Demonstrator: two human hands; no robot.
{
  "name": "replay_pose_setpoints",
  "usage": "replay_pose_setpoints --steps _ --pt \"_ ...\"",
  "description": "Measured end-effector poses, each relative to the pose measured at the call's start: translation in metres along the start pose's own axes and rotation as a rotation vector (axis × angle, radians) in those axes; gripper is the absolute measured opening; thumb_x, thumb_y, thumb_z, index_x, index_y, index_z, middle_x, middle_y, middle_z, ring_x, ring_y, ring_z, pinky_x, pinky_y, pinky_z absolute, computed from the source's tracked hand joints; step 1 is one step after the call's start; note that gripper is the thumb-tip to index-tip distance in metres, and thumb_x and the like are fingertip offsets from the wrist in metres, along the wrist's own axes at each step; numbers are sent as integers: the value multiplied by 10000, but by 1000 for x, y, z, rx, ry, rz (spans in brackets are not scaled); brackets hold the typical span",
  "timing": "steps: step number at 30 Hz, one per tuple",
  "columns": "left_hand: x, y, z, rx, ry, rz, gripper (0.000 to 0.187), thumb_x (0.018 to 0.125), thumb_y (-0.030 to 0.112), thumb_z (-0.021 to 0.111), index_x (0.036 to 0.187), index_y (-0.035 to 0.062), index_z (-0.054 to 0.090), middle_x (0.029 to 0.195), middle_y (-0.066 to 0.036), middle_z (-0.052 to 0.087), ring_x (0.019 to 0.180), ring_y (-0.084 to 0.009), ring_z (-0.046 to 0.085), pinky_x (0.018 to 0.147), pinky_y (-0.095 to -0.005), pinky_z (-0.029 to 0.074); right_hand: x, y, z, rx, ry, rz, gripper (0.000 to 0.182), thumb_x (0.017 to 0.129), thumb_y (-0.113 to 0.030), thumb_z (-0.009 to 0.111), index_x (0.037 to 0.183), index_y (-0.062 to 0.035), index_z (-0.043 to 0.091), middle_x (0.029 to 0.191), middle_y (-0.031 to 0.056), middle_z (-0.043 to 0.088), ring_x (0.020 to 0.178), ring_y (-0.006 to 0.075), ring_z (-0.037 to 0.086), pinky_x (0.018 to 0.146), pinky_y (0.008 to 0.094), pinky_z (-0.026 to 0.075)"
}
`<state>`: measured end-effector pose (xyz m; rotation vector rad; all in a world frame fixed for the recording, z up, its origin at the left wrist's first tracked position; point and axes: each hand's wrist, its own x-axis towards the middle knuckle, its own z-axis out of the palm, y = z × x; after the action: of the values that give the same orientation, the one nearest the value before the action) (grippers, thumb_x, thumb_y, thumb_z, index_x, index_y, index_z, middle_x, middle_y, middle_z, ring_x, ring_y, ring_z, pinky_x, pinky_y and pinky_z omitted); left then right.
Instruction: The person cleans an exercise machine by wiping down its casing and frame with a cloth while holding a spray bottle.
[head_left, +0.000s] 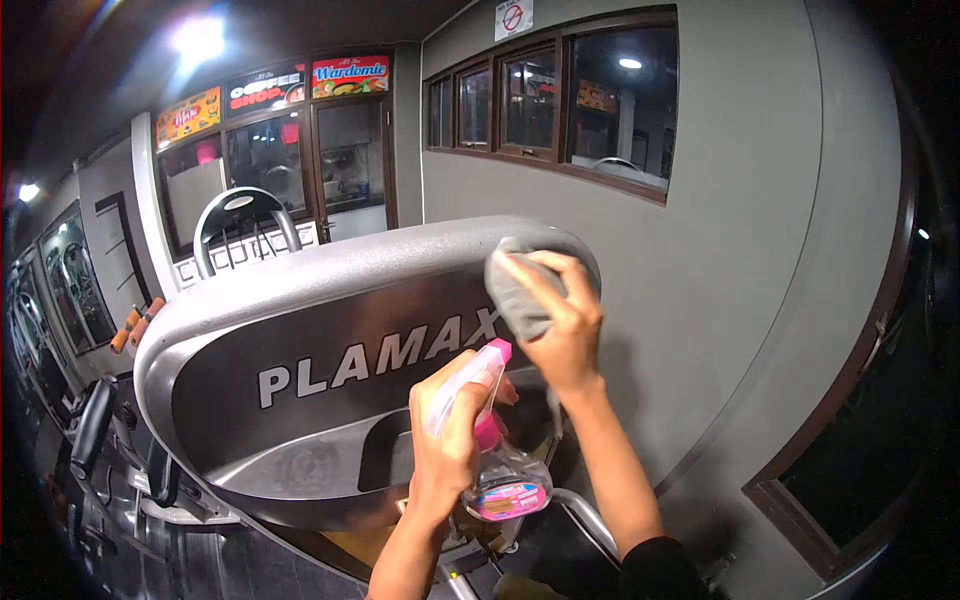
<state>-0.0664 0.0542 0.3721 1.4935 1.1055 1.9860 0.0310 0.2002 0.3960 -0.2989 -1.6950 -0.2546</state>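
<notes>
My left hand (pixel 445 430) is wrapped round the neck of a spray bottle (pixel 508 490), which has a pink and white trigger head and a clear body with a pink label. In my right hand (pixel 565 335) is a grey cloth (pixel 518 295), pressed against the upper right rim of a large gym machine's grey cover (pixel 330 262). The dark panel of that cover reads "PLAMAX". Both hands are in front of the machine, the left one lower and nearer to me.
A grey wall (pixel 740 200) with a row of windows (pixel 550 100) runs along the right. More gym equipment (pixel 95 430) stands at the left on a dark floor. Behind the machine are a rounded backrest frame (pixel 245 215) and a glazed door (pixel 352 165) under shop signs.
</notes>
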Motion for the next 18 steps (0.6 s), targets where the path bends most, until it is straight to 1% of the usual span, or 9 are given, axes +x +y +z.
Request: replay_pose_setpoints --steps 1,2,3,5,9,11,14,17,18 --pt "1 0 0 0 5 3 340 884 232 481 791 -51 643 745 -141 630 634 -216 590 601 -327 443 1 8 -5 -59 22 12 654 625 18 766 1241 -193 700 1104 95 622 984 317 641 888 409 523" --pt "1 0 0 4 6 16 337 879 226 478 790 -54 642 745 -140 631 636 -216 591 601 -326 444 5 14 -10 -21 52 131 616 631 44 758 1207 -170 714 1077 103 639 984 317 651 878 410 527" --pt "0 0 0 8 6 28 334 873 221 474 788 -56 641 746 -139 632 639 -216 591 601 -325 444 9 21 -13 -69 126 180 557 649 69 750 1165 -143 727 1040 108 646 963 311 658 852 405 534" --pt "1 -3 -1 28 1 32 333 869 218 472 787 -55 643 743 -138 631 634 -212 591 598 -323 444 18 29 -18 -34 84 320 492 678 52 750 1136 -128 734 1025 113 645 934 308 667 827 403 539" --pt "-1 1 -1 19 14 -20 335 866 220 470 782 -52 647 734 -134 627 614 -200 586 590 -320 445 37 5 -7 -7 -3 226 437 706 1 741 1120 -137 731 1044 96 630 917 319 671 803 410 553" --pt "-1 5 2 3 42 -40 337 869 222 469 782 -51 646 733 -132 628 600 -197 586 580 -318 446 38 -11 0 49 -76 89 508 685 -12 742 1168 -166 714 1085 85 616 909 324 671 815 416 559" --pt "-3 7 2 -11 67 -72 343 873 228 465 782 -50 646 733 -126 632 578 -193 587 562 -313 448 23 -16 6 78 -82 -12 610 648 -31 752 1229 -210 699 1101 61 616 961 298 672 821 406 565" --pt "-4 1 -4 14 53 -43 350 875 234 462 788 -49 647 738 -123 638 564 -192 591 548 -309 450 8 5 -12 30 -84 52 641 616 6 757 1215 -217 712 1093 69 627 972 294 669 829 399 565" --pt "-5 -1 -6 39 35 -11 355 876 238 460 792 -50 649 741 -123 641 559 -193 594 543 -307 451 3 12 -17 45 -27 102 669 592 57 758 1201 -218 723 1090 78 638 961 296 668 833 392 563"
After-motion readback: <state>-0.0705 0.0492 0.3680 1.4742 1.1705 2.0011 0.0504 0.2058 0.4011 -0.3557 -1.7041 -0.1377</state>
